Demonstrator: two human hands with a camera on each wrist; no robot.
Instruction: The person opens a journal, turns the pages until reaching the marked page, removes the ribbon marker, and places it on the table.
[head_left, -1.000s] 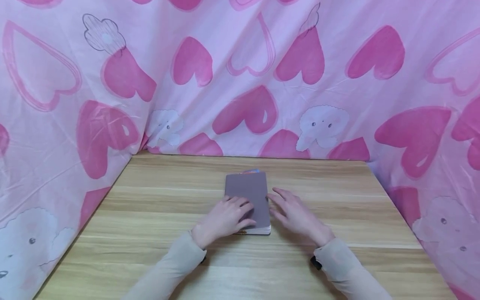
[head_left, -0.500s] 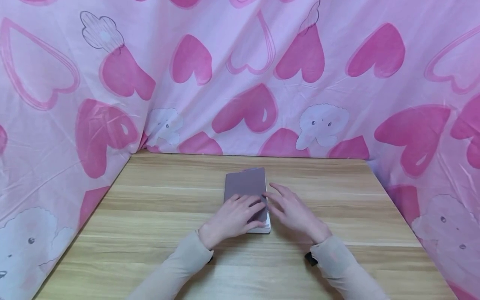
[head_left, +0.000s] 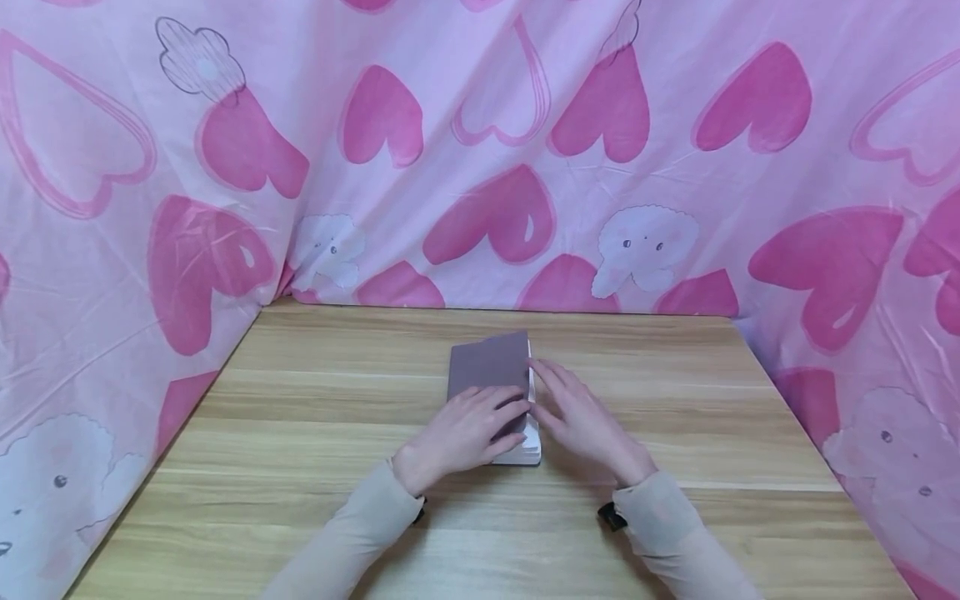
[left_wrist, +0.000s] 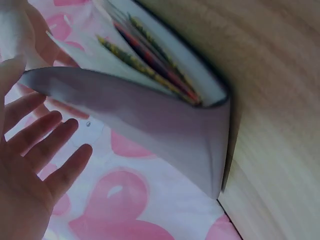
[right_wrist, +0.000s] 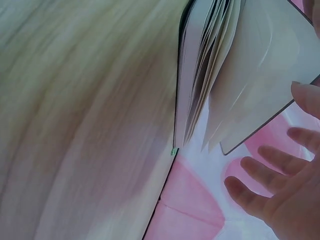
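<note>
A purple-grey notebook (head_left: 487, 362) lies on the table with its front cover tilted up along the right side. My left hand (head_left: 459, 429) is over the lower part of the cover. In the left wrist view, its thumb and fingers lie on either side of the cover's raised edge, pinching it. My right hand (head_left: 583, 419) is at the notebook's right edge, fingers spread. In the right wrist view its thumb (right_wrist: 306, 97) is against the inner side of the lifted cover. White pages (right_wrist: 200, 65) fan below, and colourful inserts (left_wrist: 150, 65) show between them.
The notebook rests on a light wood-grain table (head_left: 315, 400). A pink curtain with hearts (head_left: 382, 117) hangs around the back and both sides. Long pale sleeves (head_left: 360, 521) cover both forearms, with dark straps (head_left: 611, 517) at the wrists.
The notebook's cover has risen from flat, baring white pages at the lower right. My left hand has shifted right to the cover's edge, and the right hand has moved slightly left against the notebook.
</note>
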